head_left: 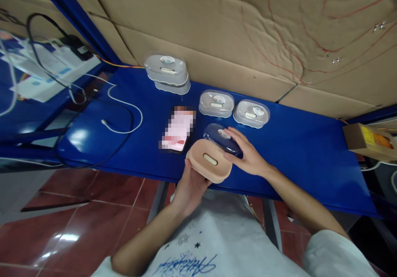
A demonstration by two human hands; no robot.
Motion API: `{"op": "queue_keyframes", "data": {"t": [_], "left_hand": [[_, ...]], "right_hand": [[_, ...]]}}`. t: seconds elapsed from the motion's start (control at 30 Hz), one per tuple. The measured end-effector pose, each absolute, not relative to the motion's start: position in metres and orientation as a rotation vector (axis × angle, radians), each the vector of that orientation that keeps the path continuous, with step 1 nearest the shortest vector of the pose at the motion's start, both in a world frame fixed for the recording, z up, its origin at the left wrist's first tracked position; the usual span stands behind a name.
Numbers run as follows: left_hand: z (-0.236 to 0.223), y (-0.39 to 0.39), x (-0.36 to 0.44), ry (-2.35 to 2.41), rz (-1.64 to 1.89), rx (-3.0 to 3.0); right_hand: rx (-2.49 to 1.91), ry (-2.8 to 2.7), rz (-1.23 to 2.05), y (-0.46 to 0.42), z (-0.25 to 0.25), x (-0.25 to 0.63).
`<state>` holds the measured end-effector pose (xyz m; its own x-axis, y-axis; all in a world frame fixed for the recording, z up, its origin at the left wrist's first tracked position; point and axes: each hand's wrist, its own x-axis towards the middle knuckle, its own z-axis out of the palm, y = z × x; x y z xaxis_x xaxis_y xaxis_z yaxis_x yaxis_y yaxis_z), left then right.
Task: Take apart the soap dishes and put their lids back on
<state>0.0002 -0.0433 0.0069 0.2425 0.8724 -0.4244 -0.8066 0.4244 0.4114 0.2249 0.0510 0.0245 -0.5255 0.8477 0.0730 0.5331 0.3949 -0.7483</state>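
Observation:
My left hand (191, 182) grips a beige oval case base (208, 160) from below at the near edge of the blue table (297, 153). My right hand (245, 155) is closed over a clear oval lid (221, 137) that lies tilted against the far side of the beige base. A phone (178, 133) lies face up just left of the base.
Two closed clear-lidded cases (216, 103) (251, 113) sit behind my hands, and a stack of two more (168, 73) stands further left. White and black cables (122, 115) loop over the table's left end. A cardboard box (369, 141) rests at the right edge. Cardboard sheets line the back.

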Motion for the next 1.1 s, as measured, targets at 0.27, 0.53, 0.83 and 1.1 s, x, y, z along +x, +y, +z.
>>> {"op": "queue_keyframes", "data": {"t": [0.27, 0.53, 0.83, 1.1], "left_hand": [[0.004, -0.068, -0.010, 0.717, 1.114, -0.025], [0.014, -0.056, 0.011, 0.648, 1.112, 0.070], [0.009, -0.064, 0.014, 0.829, 1.172, 0.170], [0.005, -0.081, -0.005, 1.038, 1.221, 0.185]], "right_hand": [[-1.117, -2.525, 0.585, 0.105, 0.011, 0.208], [-1.064, -2.467, 0.869, 0.011, 0.045, 0.207], [-1.082, -2.187, 1.245, 0.014, 0.040, 0.209], [-1.050, -2.002, 1.471, 0.023, 0.033, 0.199]]}}
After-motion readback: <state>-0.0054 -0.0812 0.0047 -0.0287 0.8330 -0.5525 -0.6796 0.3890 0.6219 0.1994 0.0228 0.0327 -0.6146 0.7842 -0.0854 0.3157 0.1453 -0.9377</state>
